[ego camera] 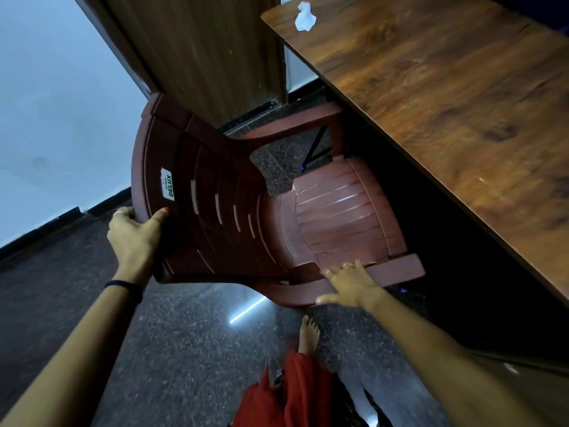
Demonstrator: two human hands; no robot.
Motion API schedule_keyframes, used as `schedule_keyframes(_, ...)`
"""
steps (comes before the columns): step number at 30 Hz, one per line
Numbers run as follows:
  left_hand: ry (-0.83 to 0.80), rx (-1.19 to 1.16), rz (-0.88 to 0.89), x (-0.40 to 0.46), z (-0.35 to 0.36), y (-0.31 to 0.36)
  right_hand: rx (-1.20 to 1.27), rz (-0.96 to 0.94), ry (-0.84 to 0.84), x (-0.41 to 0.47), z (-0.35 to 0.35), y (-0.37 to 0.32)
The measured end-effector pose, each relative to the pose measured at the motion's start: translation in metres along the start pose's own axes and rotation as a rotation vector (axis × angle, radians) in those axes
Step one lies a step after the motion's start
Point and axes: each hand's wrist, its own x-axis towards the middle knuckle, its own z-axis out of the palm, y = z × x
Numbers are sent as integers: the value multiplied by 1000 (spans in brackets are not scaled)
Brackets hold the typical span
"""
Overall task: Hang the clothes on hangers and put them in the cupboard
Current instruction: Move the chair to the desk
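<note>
A maroon plastic chair (246, 211) stands partly under the wooden table, its backrest toward me. My left hand (135, 238) grips the top edge of the backrest, thumb on the front face. My right hand (351, 283) rests on the near armrest with its fingers spread and nearly straight. No hangers, loose clothes or open cupboard shelves are in view. Red fabric (286, 392) of what I wear hangs at the bottom middle.
A wooden table (446, 97) fills the right side, with a crumpled white paper (304, 15) near its far corner. A wooden door or cupboard panel (200, 47) stands behind the chair. Dark speckled floor (184, 349) lies below, with my bare foot (308, 334).
</note>
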Motion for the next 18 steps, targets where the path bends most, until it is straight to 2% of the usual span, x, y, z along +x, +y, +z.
schedule_keyframes(2, -32, -55, -18, 1, 1, -2, -63, -15, 13, -5, 17, -14)
schedule_keyframes(6, -41, -120, -27, 4, 3, -5, -95, 19, 163, -3, 25, -17)
schedule_keyframes(13, -109, -256, 4, -20, 22, 10, -97, 77, 191, -8, 28, 14)
schedule_keyframes(18, -86, -345, -8, -55, 49, 28, -90, 150, 181, -11, 27, 58)
